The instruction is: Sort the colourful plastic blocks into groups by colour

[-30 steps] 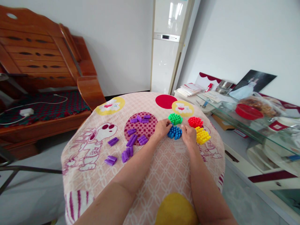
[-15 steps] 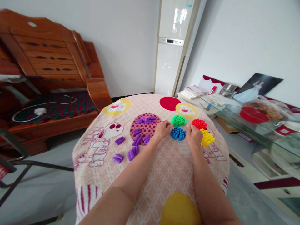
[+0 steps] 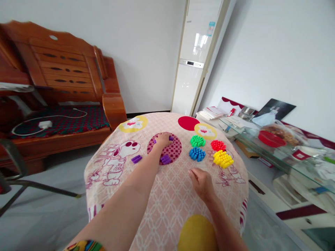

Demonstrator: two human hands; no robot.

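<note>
My left hand [image 3: 162,139] reaches over the purple plastic pieces [image 3: 170,138] at the far part of the dark checkered circle, its fingers spread and partly hidden. Closer to me lies another purple group [image 3: 165,159], with a purple pair [image 3: 136,159] left of the circle. The left forearm covers some of the cloth there. My right hand [image 3: 201,181] is curled closed above the cloth, in front of a bundle of small blue pieces [image 3: 197,153]; its inside is hidden. Similar bundles are green [image 3: 197,141], red [image 3: 218,145] and yellow [image 3: 223,159].
A patterned cloth [image 3: 172,195] covers the round table. To the right stands a glass-topped cabinet [image 3: 251,139] with a red bowl [image 3: 272,138] and papers. A wooden bench [image 3: 65,76] is at the left, a tall white appliance [image 3: 191,62] behind.
My left hand has moved left and away from me onto the far purple pieces. My right hand has drawn back toward me from beside the blue bundle. The view has shifted slightly.
</note>
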